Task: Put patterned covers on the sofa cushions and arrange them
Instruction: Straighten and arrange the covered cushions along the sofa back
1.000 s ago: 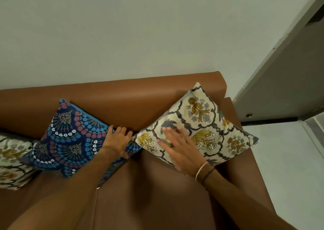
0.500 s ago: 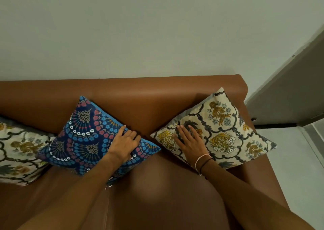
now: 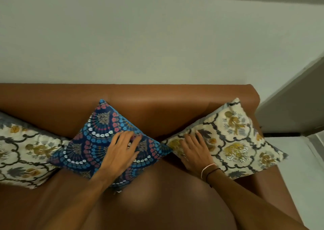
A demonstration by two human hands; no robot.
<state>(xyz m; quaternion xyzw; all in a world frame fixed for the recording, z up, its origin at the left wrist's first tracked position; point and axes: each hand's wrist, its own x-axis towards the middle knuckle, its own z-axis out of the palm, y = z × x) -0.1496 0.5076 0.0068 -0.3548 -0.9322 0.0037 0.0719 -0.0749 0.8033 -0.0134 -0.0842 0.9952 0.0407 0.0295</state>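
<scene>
Three covered cushions lean on their corners against the back of a brown leather sofa [image 3: 175, 106]. My left hand [image 3: 121, 150] lies flat, fingers spread, on the blue cushion [image 3: 98, 138] with red and white fan patterns in the middle. My right hand [image 3: 194, 149], with two thin bands at the wrist, rests flat on the left part of the cream floral cushion [image 3: 233, 142] at the sofa's right end. A second cream floral cushion [image 3: 22, 152] sits at the left, partly cut off by the frame edge and touching the blue one.
A plain pale wall [image 3: 157, 36] rises behind the sofa. To the right stands a grey door or panel [image 3: 294, 106] above a light tiled floor [image 3: 298, 177]. Bare brown seat [image 3: 166, 203] lies between my arms.
The view shifted left, bringing more of the left cream cushion into sight. My left hand slid further onto the blue cushion's face. My right hand settled flat on the right cushion's left part.
</scene>
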